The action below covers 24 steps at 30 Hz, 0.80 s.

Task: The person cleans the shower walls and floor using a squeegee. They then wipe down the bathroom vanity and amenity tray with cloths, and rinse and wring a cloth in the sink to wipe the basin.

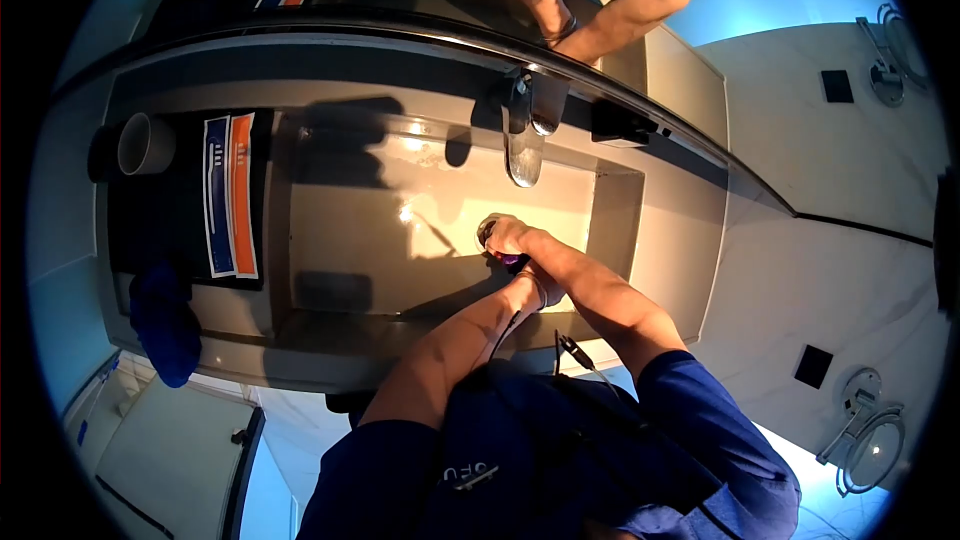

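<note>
Both of my hands are together low in the basin [340, 200], beside the round drain [486, 230]. My right hand [508, 235] is closed, its fingers curled down at the drain's edge; what they grip is hidden. Just below it shows a small dark purple thing [514, 263], too covered to name. My left hand [532, 280] reaches in under the right wrist, and its fingers are mostly hidden. A band circles the left wrist. Above the hands stands a chrome faucet [523, 140], apart from them.
Left of the basin, a black tray [185, 210] bears a blue-and-orange striped packet [231, 195] and a light cup [147, 144]. A blue cloth [165, 325] hangs at the counter's front. A black box [620, 126] sits right of the faucet. A mirror runs behind; a round mirror [870, 450] projects at right.
</note>
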Tool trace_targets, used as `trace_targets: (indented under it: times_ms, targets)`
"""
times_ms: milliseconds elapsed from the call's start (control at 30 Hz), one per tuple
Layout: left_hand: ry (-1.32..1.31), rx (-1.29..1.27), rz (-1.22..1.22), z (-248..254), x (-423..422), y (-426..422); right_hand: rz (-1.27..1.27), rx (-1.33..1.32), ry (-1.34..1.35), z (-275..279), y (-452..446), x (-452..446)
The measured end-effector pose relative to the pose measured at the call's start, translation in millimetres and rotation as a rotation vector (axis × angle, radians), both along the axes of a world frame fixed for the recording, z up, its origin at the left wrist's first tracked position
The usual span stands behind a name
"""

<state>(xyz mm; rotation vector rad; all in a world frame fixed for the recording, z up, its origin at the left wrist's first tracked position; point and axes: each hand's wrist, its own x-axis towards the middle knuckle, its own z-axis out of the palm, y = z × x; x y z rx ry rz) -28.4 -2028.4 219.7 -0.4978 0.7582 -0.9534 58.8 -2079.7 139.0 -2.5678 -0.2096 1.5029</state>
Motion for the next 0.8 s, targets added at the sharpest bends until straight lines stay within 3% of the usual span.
trace_targets:
  times_ms: [133, 233, 333, 433, 533, 633, 733, 800]
  targets:
    - [-0.074, 0.013, -0.031, 0, 1, 3, 0.27, -0.144, 0.067, 22, 9, 4]
    - [-0.142, 0.024, -0.054, 0, 2, 4, 0.283, -0.076, 0.059, -11, -8, -3]
    - [-0.228, 0.042, -0.082, 0, 3, 5, 0.587, -0.023, -0.018, 30, 10, 4]
    - [-0.37, 0.079, -0.118, 2, 5, 7, 0.726, -0.015, -0.012, 22, 9, 3]
    - [-0.633, 0.175, -0.171, 3, 8, 11, 0.616, -0.057, 0.007, 39, 18, 4]
    - [-1.043, 0.365, -0.23, 4, 12, 15, 0.799, -0.101, 0.051, 61, 27, 9]
    - [-1.542, 0.604, -0.253, 5, 17, 17, 0.325, -0.116, 0.098, 84, 36, 13]
    - [-1.824, 0.742, -0.238, 6, 19, 17, 0.401, -0.136, 0.109, 81, 35, 12]
